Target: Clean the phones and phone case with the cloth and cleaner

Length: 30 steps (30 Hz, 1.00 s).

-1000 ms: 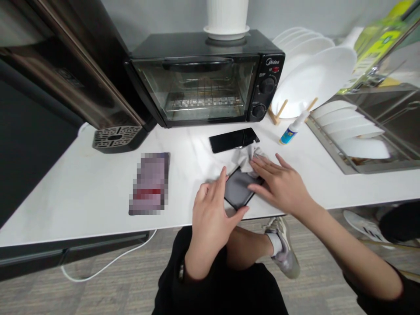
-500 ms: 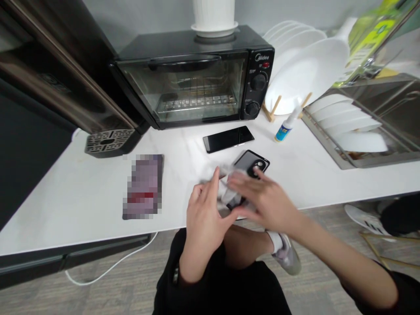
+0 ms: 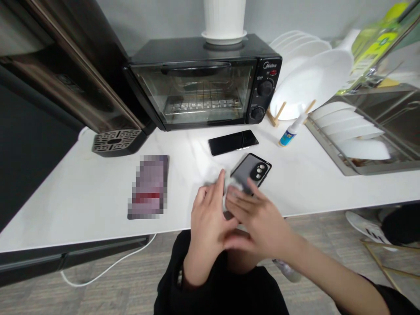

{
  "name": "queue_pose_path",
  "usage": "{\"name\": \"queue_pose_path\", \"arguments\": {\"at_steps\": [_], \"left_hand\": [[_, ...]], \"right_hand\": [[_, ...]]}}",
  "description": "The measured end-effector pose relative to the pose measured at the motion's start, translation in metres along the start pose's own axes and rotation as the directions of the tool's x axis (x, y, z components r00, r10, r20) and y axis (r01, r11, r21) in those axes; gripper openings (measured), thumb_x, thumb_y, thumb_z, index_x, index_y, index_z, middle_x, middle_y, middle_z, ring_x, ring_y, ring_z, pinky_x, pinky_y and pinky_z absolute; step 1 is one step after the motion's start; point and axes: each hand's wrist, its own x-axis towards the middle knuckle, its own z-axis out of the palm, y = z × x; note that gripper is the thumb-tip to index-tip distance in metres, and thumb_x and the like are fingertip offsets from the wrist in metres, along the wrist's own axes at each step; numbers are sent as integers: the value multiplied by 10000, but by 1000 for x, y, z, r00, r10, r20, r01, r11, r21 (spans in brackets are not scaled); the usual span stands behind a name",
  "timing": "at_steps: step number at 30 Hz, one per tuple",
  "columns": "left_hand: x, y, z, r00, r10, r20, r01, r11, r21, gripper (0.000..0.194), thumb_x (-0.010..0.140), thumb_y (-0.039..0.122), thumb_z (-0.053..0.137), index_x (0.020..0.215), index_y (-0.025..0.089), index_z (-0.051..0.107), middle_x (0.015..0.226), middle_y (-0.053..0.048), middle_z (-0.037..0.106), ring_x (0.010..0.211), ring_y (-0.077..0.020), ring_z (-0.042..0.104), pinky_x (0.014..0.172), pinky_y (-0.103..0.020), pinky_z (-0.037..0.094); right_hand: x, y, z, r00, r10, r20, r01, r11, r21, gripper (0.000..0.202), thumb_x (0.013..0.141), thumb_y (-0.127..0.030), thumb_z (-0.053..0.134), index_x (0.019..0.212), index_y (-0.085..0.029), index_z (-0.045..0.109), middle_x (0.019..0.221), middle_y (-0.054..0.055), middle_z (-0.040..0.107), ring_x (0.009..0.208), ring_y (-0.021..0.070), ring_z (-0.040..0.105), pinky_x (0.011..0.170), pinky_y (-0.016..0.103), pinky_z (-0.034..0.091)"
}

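Observation:
A phone case (image 3: 243,170) with a greyish see-through back, black rim and camera cutouts lies tilted near the counter's front edge. My left hand (image 3: 210,218) is at its near left side, thumb and fingers around that end; the exact grip is partly hidden. Over the case, my right hand (image 3: 259,216) presses a crumpled white tissue (image 3: 233,182) with its fingers, blurred by motion. Just behind lies a black phone (image 3: 233,142), screen up. To the right stands a small spray bottle (image 3: 288,137) with a blue label.
A pixelated flat item (image 3: 149,188) lies on the white counter (image 3: 82,197) at left. Behind are a toaster oven (image 3: 203,92) with a white pot (image 3: 225,19), and a drip tray (image 3: 116,142). Plates (image 3: 306,83) stand in a rack beside the sink (image 3: 344,168).
My right hand has moved a little down and left with the tissue, baring more of the case's camera cutouts. The whole view has shifted slightly.

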Motion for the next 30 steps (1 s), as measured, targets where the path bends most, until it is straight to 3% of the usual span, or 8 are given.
{"name": "queue_pose_path", "arguments": {"at_steps": [2,6,10,15,20,24,28,30], "left_hand": [[0,1,0,1000,-7,-18,8,1000,14,1034,839,386,812,1657,216,202,1362,-120,649,1144,-321,558,1013,-445,487],[-1,3,0,999,3,-35,-2,1000,19,1025,846,454,808,1651,226,215,1380,-105,639,1174,-321,544,1043,-455,469],[-2,2,-1,1000,6,-16,-6,1000,21,1000,870,392,790,1652,187,202,1382,-122,639,1161,-314,542,1044,-448,470],[-2,1,-2,999,24,-34,-23,1000,18,1035,857,438,801,1659,225,183,1391,-107,637,1164,-318,538,1044,-453,467],[-1,1,-2,1000,12,-14,-12,1000,9,1021,855,352,807,1656,217,187,1357,-117,647,1131,-311,543,1012,-441,486],[-1,1,-1,999,22,-29,-22,1000,-2,1040,847,385,816,1657,234,180,1404,-95,639,1174,-312,532,1050,-450,469],[-1,1,-1,1000,11,-7,-11,1000,4,1036,836,331,820,1654,207,198,1418,-117,629,1145,-306,538,1018,-437,489],[-1,1,-1,1000,4,-8,-4,1000,6,1037,839,357,820,1655,214,198,1418,-117,629,1147,-307,537,1019,-444,487]], "right_hand": [[-4,3,-3,999,-26,32,26,1000,16,787,955,-779,435,1397,-156,626,1400,137,692,1376,305,606,1306,604,208],[-11,14,-12,976,194,-102,-211,959,-189,651,1048,-627,400,1427,-135,598,1468,172,628,1358,346,617,1261,709,209],[-15,8,-11,995,-61,73,65,996,-56,825,965,-753,453,1462,-103,558,1465,152,638,1395,306,587,1280,585,303],[-9,14,-10,990,128,-62,-138,968,-211,677,1035,-628,438,1466,-120,561,1492,180,605,1401,351,574,1250,660,301],[-8,12,-6,990,-113,90,113,994,1,842,949,-778,446,1488,-137,535,1511,137,600,1440,299,541,1274,557,334],[-8,17,-5,987,149,-63,-157,976,-152,689,1036,-629,426,1511,-138,511,1542,161,559,1457,358,510,1237,695,300],[-7,9,-3,997,-55,52,54,998,20,843,937,-762,504,1475,-116,549,1485,151,622,1450,330,525,1265,601,327],[-5,10,-4,999,-24,49,23,1000,17,739,984,-709,473,1478,-165,553,1501,119,613,1436,308,545,1270,617,303]]}}
